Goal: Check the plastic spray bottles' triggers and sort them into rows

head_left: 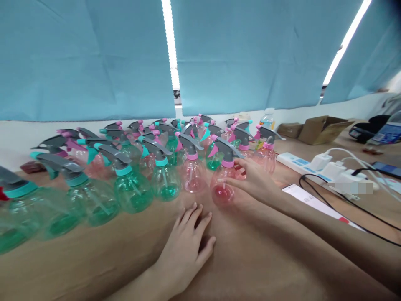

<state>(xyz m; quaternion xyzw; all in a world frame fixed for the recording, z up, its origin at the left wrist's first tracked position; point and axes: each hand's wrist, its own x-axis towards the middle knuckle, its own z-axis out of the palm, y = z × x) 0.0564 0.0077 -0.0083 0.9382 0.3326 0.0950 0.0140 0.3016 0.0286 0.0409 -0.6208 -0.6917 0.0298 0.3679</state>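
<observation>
Left hand [184,240] is rested flat, fingers spread, on a brown table [250,263], beyond which blue sheeting [125,54] is hung. At one o'clock from that hand, a pink spray bottle [223,193] is touched by the half-curled right hand [250,176]; whether it is gripped cannot be told.

Sets the right bare hand [250,177] against a round translucent pink plastic spray bottle [223,193], with the thumb [232,182] across its front. Spreads the left bare hand [188,239] on the brown tabletop [266,251]. Has at left round green-tinted spray bottles [133,193] with turquoise collars [123,170]; at right, a white plastic power strip [302,167] beside a white-screened phone [313,204].
</observation>
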